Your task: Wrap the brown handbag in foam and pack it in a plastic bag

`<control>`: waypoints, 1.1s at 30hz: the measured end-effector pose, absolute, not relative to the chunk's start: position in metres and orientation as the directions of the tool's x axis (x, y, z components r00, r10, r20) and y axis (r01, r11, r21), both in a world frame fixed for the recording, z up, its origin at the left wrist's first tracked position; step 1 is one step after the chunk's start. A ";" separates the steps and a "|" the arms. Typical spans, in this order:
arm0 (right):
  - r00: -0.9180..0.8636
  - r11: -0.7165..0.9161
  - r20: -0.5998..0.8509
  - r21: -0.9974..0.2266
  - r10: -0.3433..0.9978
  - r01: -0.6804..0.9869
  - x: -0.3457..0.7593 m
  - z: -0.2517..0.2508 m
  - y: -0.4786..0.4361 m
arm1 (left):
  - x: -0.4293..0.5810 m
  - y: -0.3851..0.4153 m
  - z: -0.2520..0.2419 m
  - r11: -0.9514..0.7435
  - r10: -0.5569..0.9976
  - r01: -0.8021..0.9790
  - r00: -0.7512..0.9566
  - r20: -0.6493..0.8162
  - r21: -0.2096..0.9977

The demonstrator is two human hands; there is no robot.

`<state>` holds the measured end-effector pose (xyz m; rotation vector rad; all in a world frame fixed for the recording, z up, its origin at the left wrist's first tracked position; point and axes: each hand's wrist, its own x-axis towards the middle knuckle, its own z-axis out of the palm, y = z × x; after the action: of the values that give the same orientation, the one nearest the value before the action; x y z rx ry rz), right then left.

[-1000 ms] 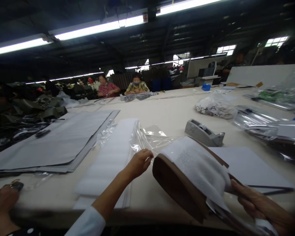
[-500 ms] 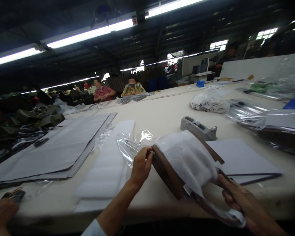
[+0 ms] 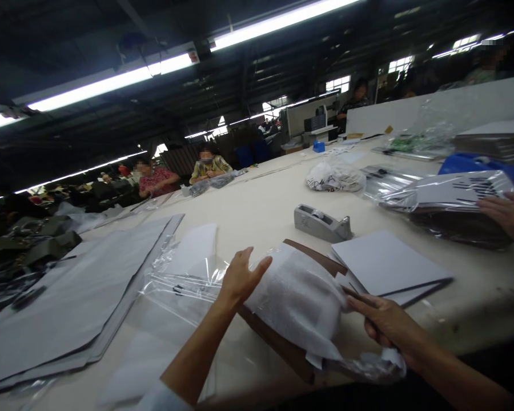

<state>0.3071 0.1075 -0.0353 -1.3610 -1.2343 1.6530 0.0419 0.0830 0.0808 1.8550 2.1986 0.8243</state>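
A brown bag (image 3: 282, 342) lies flat near the front edge of the pale bench (image 3: 261, 211), most of its upper side covered by a sheet of white foam wrap (image 3: 300, 297). Only its dark brown edge and a corner behind the wrap show. The left hand (image 3: 240, 277) rests on the left end of the wrap with fingers spread and flat, clamped on nothing. The right hand (image 3: 379, 319) lies at the right end, fingers curled over the wrap and the bag's edge; whether it truly grips cannot be told. A clear plastic sleeve (image 3: 184, 282) spreads out just left of the left hand, touching the bag's end, with a white foam sheet (image 3: 192, 254) seen through it.

Just right of the bag sits a stack of white cards (image 3: 381, 265). Behind it stands a grey tape dispenser (image 3: 321, 222). Farther back lies a tied plastic sack (image 3: 334, 177) with pale contents. To the right, clear bags hold dark flat goods (image 3: 449, 205), and another person's hand (image 3: 508, 214) rests on them. Grey paper sheets (image 3: 68, 297) lie stacked at the left.
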 end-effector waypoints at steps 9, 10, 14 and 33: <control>-0.313 -0.345 -0.363 -0.932 0.878 0.113 0.310 -0.028 0.114 | 0.016 0.150 0.092 0.255 0.964 0.798 -0.168 -0.204 0.546; -0.339 -0.331 -0.355 -0.935 0.871 0.129 0.310 -0.026 0.114 | 0.015 0.151 0.093 0.273 0.961 0.786 -0.195 -0.196 0.555; -0.383 -0.262 -0.319 -0.945 0.867 0.195 0.308 -0.013 0.117 | 0.012 0.148 0.095 0.335 0.941 0.673 -0.273 -0.200 0.659; -0.532 -0.111 -0.246 -0.956 0.810 0.272 0.307 -0.004 0.143 | 0.010 0.140 0.092 0.133 0.930 0.425 -0.366 0.036 0.896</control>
<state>0.3066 0.1432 -0.0042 -1.1891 -1.7384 1.6826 0.0103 0.1403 0.0920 1.3005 1.8639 1.1885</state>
